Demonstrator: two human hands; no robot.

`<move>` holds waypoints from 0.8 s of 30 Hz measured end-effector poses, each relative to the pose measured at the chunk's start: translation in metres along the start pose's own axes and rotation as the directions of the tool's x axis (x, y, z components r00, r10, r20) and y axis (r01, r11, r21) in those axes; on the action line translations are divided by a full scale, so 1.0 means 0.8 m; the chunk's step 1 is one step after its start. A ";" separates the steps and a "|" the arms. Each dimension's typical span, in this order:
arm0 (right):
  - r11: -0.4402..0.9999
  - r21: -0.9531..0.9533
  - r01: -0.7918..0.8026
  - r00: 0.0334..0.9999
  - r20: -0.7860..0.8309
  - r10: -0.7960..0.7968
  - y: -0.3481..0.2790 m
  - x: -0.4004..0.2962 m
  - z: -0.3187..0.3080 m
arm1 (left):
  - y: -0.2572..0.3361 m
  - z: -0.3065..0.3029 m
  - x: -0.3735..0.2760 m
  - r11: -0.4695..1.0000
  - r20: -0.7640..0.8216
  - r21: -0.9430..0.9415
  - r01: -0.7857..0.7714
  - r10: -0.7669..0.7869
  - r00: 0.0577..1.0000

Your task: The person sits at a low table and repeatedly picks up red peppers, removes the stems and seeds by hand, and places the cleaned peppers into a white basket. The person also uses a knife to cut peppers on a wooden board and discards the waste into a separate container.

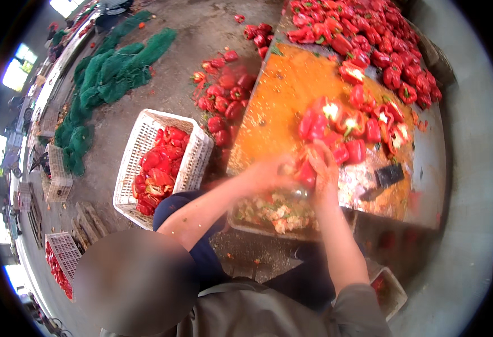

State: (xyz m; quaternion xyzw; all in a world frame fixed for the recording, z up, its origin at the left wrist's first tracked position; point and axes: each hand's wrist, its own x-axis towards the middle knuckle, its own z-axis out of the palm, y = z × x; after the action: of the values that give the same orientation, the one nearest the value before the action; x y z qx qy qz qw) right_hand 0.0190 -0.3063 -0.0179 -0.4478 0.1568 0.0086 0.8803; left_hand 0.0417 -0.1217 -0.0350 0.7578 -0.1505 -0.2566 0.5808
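My right hand (325,166) grips a red bell pepper (306,175) over the near edge of the table. Close beside it on the left, my left hand (284,170) is blurred, and whether it holds anything is hidden. Cut bell peppers (350,122), some showing pale cores and seeds, lie just beyond my hands on the orange, seed-strewn tabletop (278,97). Below my hands is a tub (246,229) with pale cores and scraps (286,219) in it.
Whole red peppers (368,29) are heaped at the table's far end. More peppers (225,99) lie on the floor left of it. A white plastic crate (130,168) holds cut red pieces. Green netting (111,71) lies farther off. A black block (390,175) rests on the table's right.
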 end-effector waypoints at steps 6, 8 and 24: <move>0.999 -0.018 -0.043 0.999 0.019 0.044 0.001 0.011 -0.012 | 0.016 -0.002 -0.004 0.944 0.114 -0.226 0.242 -0.221 0.969; 0.998 -0.002 -0.058 0.998 0.021 0.058 0.001 0.011 -0.013 | 0.009 0.001 -0.004 0.941 0.103 -0.257 0.220 -0.199 0.975; 0.999 -0.010 -0.031 0.993 -0.114 0.030 -0.005 0.007 -0.016 | 0.021 0.017 -0.020 0.898 -0.076 0.373 -0.235 0.282 0.956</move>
State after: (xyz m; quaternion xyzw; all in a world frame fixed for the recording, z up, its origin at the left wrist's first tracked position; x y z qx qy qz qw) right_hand 0.0215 -0.3199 -0.0235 -0.4504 0.2137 -0.0025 0.8669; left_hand 0.0219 -0.1292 -0.0184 0.8394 -0.2566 -0.0960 0.4693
